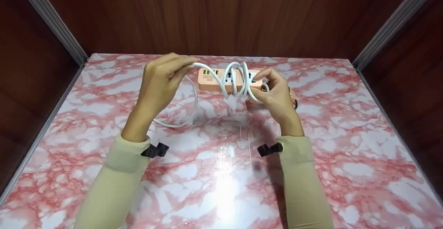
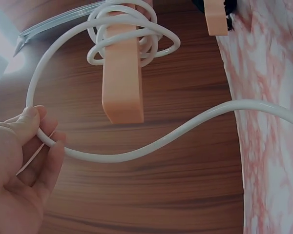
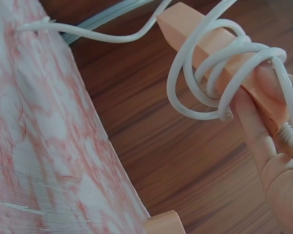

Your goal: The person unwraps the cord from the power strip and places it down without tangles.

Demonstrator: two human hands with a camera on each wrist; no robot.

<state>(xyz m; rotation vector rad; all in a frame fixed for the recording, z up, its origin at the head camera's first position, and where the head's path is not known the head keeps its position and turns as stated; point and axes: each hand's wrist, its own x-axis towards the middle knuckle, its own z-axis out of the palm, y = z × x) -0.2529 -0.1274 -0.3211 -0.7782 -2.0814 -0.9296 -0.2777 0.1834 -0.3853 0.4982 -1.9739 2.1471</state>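
Observation:
A peach power strip [image 1: 209, 86] with white socket faces and a row of USB ports is held up above the table by my right hand [image 1: 275, 92], which grips its right end. Several loose loops of its white cord [image 3: 173, 92] wrap around the strip's body. My left hand [image 1: 161, 80] pinches the same cord between thumb and fingers, left of the strip. From those fingers the cord [image 2: 185, 127] hangs down in a wide curve toward the table. In the left wrist view, the strip's free end [image 2: 123, 97] points away from the wound loops.
Behind the right hand, a second peach object [image 1: 292, 94] with a black part lies on the table. The red-and-white marbled table [image 1: 193, 187] has brown wood-grain panels [image 1: 221, 18] at the back and sides, with metal posts [image 1: 59, 21] at the corners.

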